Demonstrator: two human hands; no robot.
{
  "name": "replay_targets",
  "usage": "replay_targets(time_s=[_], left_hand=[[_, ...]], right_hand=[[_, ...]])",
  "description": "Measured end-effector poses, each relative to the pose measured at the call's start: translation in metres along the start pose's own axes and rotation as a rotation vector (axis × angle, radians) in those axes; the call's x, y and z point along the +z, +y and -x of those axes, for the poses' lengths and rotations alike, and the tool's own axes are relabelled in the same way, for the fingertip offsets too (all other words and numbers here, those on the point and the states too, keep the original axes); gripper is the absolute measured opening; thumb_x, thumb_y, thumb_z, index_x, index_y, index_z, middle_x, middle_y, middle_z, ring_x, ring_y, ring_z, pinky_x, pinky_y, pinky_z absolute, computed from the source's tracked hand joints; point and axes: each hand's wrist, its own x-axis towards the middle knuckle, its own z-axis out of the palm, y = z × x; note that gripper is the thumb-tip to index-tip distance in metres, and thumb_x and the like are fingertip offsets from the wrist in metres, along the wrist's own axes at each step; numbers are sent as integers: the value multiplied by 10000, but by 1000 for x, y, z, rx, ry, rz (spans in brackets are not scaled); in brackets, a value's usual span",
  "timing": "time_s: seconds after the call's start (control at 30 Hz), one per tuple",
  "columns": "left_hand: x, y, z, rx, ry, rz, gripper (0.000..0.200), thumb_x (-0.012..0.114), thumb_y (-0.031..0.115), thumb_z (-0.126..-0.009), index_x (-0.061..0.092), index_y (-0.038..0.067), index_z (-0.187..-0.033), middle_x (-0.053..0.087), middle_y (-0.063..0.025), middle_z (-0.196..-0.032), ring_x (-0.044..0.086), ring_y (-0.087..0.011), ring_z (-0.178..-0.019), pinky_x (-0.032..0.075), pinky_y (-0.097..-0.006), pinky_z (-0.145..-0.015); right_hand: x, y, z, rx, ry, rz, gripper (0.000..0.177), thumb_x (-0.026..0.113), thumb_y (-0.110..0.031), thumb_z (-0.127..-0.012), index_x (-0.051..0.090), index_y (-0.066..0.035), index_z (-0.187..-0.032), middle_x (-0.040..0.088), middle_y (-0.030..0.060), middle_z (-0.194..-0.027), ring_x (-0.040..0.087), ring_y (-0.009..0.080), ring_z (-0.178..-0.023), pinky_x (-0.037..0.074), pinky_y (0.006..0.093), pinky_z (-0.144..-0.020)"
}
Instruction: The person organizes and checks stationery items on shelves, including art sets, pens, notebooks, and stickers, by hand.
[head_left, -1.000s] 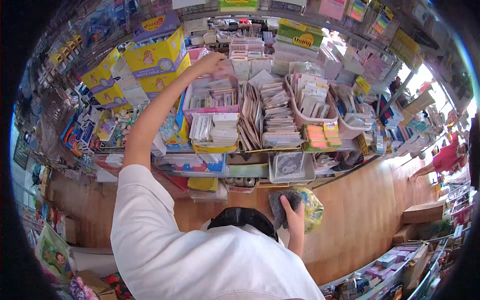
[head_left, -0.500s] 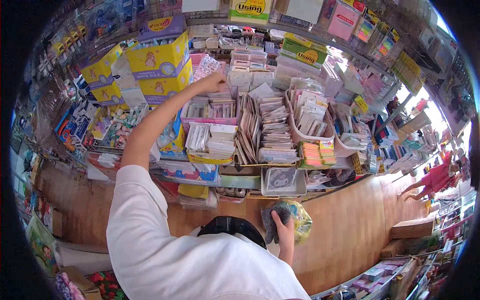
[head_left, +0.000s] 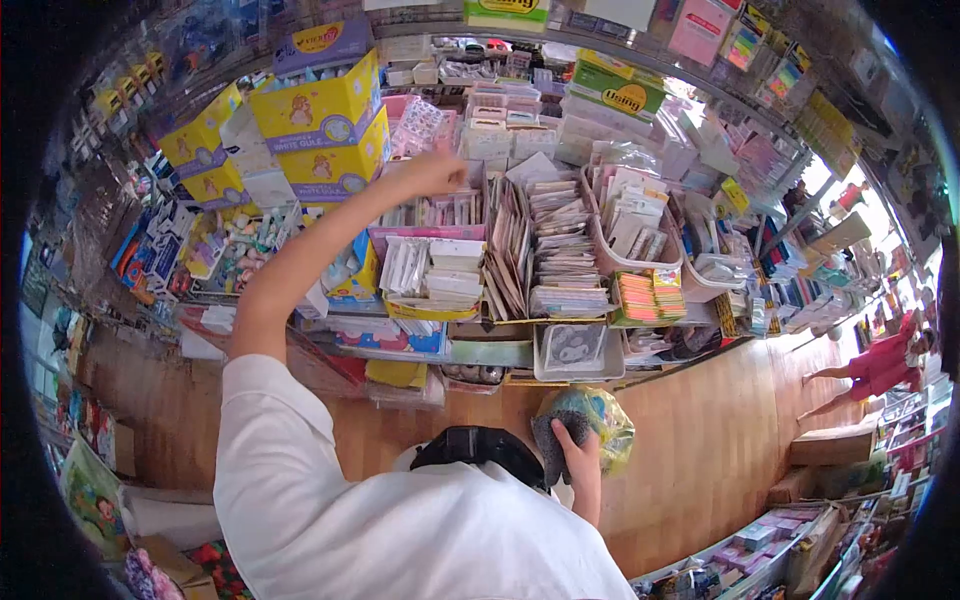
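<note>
My left hand (head_left: 440,172) is stretched over the pink-edged box of small packs (head_left: 440,212), just below the patterned sticker sheet (head_left: 418,122). Its fingers are curled, and what they hold, if anything, is hidden. My right hand (head_left: 582,456) grips a dark grey cloth (head_left: 556,436) low in front of the display. A yellow-and-clear plastic bag (head_left: 615,432) hangs beside and behind that hand. Rows of thin packets (head_left: 565,245) stand upright to the right of my left hand.
Yellow glue boxes (head_left: 320,115) are stacked at the left. A pink basket (head_left: 625,225) and a white tray (head_left: 578,352) are at the display's middle and front edge. Wooden floor (head_left: 700,430) shows below. A person in red clothes (head_left: 880,368) is at the far right.
My left hand has shifted slightly to the right over the box. My right hand, with the cloth, appears a little further right. The whole view has turned slightly.
</note>
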Motion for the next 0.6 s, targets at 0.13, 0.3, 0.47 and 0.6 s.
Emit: replay_targets(time_s=[0.13,0.3,0.47,0.6], left_hand=[[20,2,6,15,-20,-115,124,623,89,-712,603,29,-820,622,-140,-799,612,-317,-756,477,-431,-691],[12,5,-6,-93,-96,-386,175,648,117,-715,597,27,-856,632,-130,-802,625,-297,-794,481,-415,-719],[-27,-10,2,7,114,-50,237,641,207,-832,546,46,-977,640,-120,-849,621,-263,-795,480,-367,-698],[-69,21,21,-199,329,541,225,603,211,-895,555,73,-1065,627,-39,-920,587,-116,-808,472,-303,-672]], right_hand=[[1,1,8,-21,-16,-29,272,709,-203,-830,637,29,-952,658,66,-863,595,133,-762,482,272,-688],[-5,12,11,-34,15,-24,276,711,-203,-828,640,30,-959,662,73,-880,599,139,-791,482,281,-723],[-17,8,18,-83,59,-41,311,691,-255,-847,630,16,-987,647,45,-811,581,128,-669,474,254,-605],[-29,20,12,70,120,-224,361,654,-301,-871,591,-21,-1092,624,42,-910,574,143,-779,468,263,-679]])
